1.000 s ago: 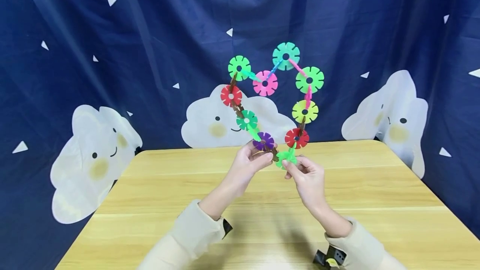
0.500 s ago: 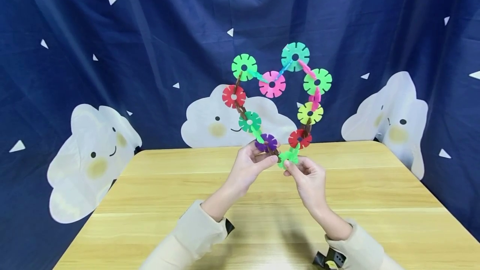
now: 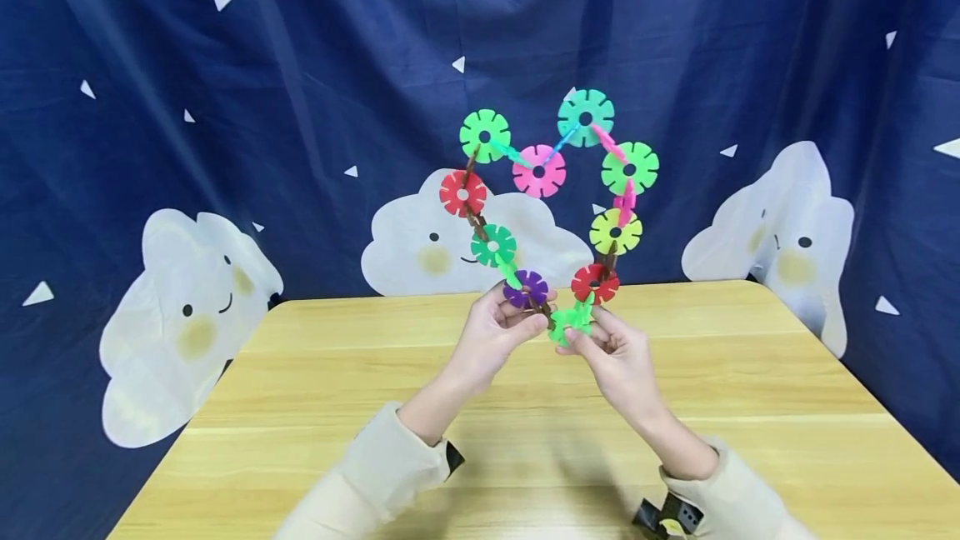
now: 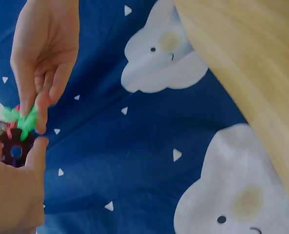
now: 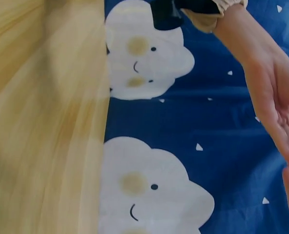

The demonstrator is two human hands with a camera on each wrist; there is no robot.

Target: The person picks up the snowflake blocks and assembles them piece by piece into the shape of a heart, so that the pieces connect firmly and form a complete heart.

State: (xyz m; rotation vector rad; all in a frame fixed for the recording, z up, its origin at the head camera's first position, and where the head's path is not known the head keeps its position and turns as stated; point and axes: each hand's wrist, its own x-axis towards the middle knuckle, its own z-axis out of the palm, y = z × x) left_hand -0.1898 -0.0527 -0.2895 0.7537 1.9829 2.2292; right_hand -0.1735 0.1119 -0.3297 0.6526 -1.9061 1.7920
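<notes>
Slotted plastic discs, joined edge to edge, form an upright heart-shaped ring (image 3: 538,171) held above the table in the head view. My left hand (image 3: 483,340) pinches the lower left side, at a brown disc (image 3: 542,307) below the purple disc (image 3: 525,289). At the bottom tip, the thumb and fingers of my right hand (image 3: 618,361) grip a bright green disc (image 3: 570,322). A red disc (image 3: 596,284) sits just above that hand. In the left wrist view both hands meet around the dark disc (image 4: 16,152) and the green disc (image 4: 27,122); fingers partly cover them.
The wooden table (image 3: 375,415) spreads beneath both forearms. Behind it hangs a dark blue curtain (image 3: 300,107) with white clouds and triangles. Each sleeve carries a black device; the right one (image 3: 670,515) is close to the tabletop.
The disc ring swayed to the right, then slightly back left and down. The green disc at the bottom has tilted a little in my right hand. Both hands keep their hold.
</notes>
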